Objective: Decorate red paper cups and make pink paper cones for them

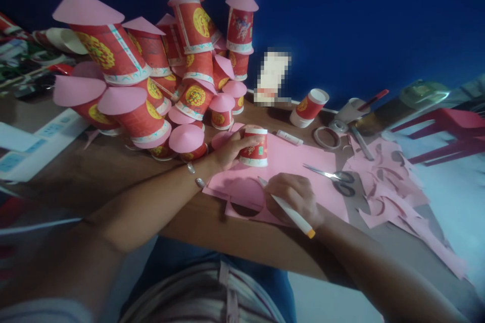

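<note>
My left hand (227,151) is wrapped around a red paper cup (256,147) that stands upside down on a pink paper sheet (299,166). My right hand (293,197) grips a white pen (288,209) with an orange end, its tip resting on the pink sheet beside a round cut-out hole (244,207). Both hands rest on the brown table (113,171).
A heap of red cups topped with pink paper cones (151,75) fills the table's left back. Scissors (333,177), a tape ring (326,137), another red cup (309,107) and pink paper scraps (390,181) lie to the right. A red stool (447,126) stands beyond.
</note>
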The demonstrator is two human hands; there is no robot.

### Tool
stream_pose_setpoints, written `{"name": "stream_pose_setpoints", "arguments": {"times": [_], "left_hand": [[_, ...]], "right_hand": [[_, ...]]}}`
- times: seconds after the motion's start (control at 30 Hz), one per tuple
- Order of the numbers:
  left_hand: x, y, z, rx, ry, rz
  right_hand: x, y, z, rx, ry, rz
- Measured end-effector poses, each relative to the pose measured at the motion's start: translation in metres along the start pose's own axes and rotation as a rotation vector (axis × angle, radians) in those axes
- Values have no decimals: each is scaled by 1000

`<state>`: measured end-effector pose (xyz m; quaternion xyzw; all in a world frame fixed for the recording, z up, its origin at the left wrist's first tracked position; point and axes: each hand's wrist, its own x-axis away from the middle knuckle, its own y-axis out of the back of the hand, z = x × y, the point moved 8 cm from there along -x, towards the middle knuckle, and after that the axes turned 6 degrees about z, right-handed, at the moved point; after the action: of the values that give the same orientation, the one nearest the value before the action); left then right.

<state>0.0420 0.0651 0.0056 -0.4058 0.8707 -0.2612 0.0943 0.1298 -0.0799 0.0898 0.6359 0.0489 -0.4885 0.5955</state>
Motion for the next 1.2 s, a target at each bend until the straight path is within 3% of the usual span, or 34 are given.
{"name": "stream_pose_setpoints", "arguments": {"times": [0.17, 0.3, 0.57, 0.97, 1.2], "left_hand": [[0, 1, -3, 45, -10, -20], [0, 0, -5, 83, -33, -13], [-3, 3, -1, 95, -17, 17], [-3, 6, -1, 105, -12, 9], [-2, 4, 0, 90, -1, 14]], "right_hand": [[2, -1, 1, -8, 12, 47], [-2, 3, 2, -58, -4, 11], [3, 9, -27, -105, -366, -127], [-3, 8, -26, -137, -332, -33], [6, 4, -26, -44, -342, -69]]}}
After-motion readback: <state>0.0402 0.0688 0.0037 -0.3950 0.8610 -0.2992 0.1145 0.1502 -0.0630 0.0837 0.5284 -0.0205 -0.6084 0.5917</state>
